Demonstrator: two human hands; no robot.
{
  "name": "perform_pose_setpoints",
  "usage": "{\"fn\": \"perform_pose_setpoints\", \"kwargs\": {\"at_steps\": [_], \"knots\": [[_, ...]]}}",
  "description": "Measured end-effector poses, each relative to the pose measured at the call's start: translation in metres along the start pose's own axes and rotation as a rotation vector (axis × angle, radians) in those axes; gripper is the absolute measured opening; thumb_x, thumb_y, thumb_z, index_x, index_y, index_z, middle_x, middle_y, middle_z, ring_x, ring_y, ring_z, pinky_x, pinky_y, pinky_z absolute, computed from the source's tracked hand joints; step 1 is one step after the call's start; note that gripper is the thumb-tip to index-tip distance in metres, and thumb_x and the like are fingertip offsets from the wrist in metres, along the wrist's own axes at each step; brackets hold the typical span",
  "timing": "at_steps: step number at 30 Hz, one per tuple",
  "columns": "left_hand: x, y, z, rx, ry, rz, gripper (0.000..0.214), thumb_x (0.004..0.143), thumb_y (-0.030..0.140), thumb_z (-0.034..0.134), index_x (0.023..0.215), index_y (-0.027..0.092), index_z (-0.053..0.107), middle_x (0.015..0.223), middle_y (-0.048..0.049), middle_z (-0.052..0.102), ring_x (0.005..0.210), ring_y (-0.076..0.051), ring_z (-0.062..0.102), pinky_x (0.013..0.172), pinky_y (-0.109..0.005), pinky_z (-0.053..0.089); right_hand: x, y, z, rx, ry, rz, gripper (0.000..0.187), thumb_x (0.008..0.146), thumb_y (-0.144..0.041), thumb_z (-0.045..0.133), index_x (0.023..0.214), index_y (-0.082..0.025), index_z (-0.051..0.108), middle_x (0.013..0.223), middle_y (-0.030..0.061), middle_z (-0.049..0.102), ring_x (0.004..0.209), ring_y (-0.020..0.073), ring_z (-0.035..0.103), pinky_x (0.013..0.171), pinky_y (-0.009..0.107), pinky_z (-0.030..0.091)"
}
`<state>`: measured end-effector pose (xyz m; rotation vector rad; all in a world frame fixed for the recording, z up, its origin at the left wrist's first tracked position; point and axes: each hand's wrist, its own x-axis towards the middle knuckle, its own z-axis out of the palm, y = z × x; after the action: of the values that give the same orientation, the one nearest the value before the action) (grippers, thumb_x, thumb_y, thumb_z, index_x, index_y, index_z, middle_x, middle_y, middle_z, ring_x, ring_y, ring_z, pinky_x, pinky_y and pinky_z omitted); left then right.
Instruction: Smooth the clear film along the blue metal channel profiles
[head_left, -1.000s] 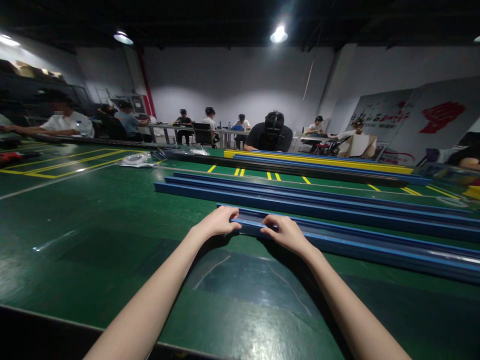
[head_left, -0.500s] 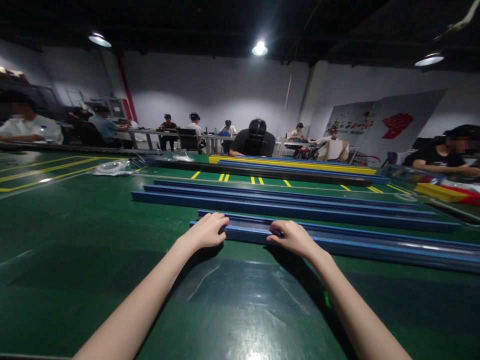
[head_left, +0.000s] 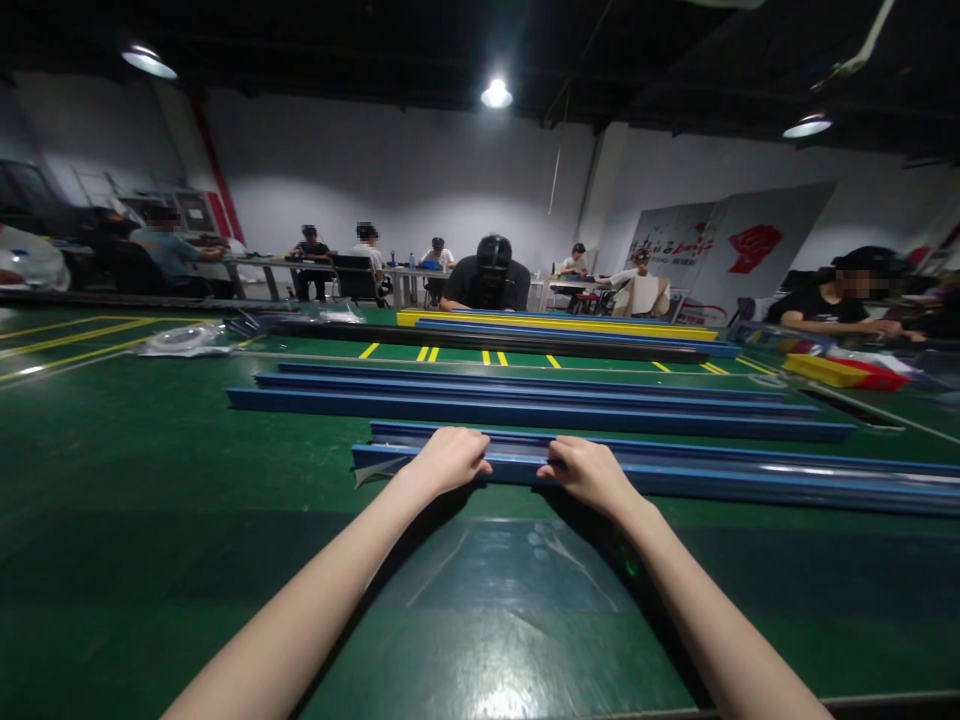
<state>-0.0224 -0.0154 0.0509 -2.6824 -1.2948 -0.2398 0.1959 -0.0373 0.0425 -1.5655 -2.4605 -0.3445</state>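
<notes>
Clock read from the wearer, 12 straight ahead. Front blue channel [head_left: 675, 482] is laid open side up on the green table [head_left: 187, 480], 11 to past 2 o'clock. Near wall is clamped by both hands: left hand [head_left: 454, 458] at 12, right hand [head_left: 589, 470] at 1, set apart with a short span between. Fingers inside, thumbs outside, presumably so the wall can be pinched and steadied at two points. Pale flap [head_left: 369, 472] is seen at the left end; film or tape can't be told. Blue rails [head_left: 525, 414] are set roughly parallel beyond, 12 o'clock, probably for hand clearance. Bagged coil [head_left: 187, 338] at 10–11, yellow tray [head_left: 825, 369] at 2: both likely placed clear of the arms.
</notes>
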Motion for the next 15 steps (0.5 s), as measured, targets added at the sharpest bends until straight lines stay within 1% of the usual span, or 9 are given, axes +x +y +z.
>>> {"fn": "perform_pose_setpoints", "kwargs": {"at_steps": [4, 7, 13, 15], "knots": [[-0.006, -0.009, -0.003, 0.018, -0.026, -0.035, 0.016, 0.077, 0.034, 0.052, 0.075, 0.019, 0.058, 0.081, -0.0052, 0.065, 0.077, -0.021, 0.06, 0.059, -0.026, 0.038, 0.007, -0.008, -0.002, -0.026, -0.022, -0.017, 0.022, 0.08, -0.038, 0.05, 0.075, -0.018, 0.057, 0.078, 0.0029, 0.062, 0.07, 0.0125, 0.055, 0.053, 0.022, 0.024], [-0.011, -0.018, -0.007, 0.048, -0.057, -0.099, 0.017, 0.076, 0.036, 0.052, 0.075, 0.021, 0.059, 0.079, -0.0048, 0.066, 0.076, -0.022, 0.061, 0.059, -0.026, 0.037, 0.016, -0.02, -0.002, -0.04, -0.029, -0.02, 0.025, 0.079, -0.041, 0.05, 0.075, -0.018, 0.058, 0.079, 0.0033, 0.063, 0.071, 0.0137, 0.057, 0.052, 0.023, 0.024], [-0.028, -0.043, -0.014, 0.129, -0.1, -0.258, 0.021, 0.073, 0.042, 0.051, 0.07, 0.022, 0.059, 0.075, -0.0049, 0.066, 0.074, -0.023, 0.061, 0.057, -0.027, 0.035, 0.037, -0.054, 0.003, -0.012, -0.033, -0.002, 0.027, 0.078, -0.043, 0.052, 0.08, -0.018, 0.061, 0.085, 0.0047, 0.064, 0.08, 0.0162, 0.059, 0.055, 0.022, 0.03], [-0.036, -0.054, -0.016, 0.13, -0.117, -0.299, 0.021, 0.073, 0.042, 0.05, 0.069, 0.023, 0.058, 0.075, -0.0041, 0.066, 0.074, -0.022, 0.06, 0.056, -0.026, 0.034, 0.041, -0.059, 0.003, 0.024, -0.034, -0.03, 0.026, 0.076, -0.044, 0.054, 0.082, -0.019, 0.062, 0.087, 0.0042, 0.065, 0.082, 0.0164, 0.058, 0.057, 0.022, 0.032]]}}
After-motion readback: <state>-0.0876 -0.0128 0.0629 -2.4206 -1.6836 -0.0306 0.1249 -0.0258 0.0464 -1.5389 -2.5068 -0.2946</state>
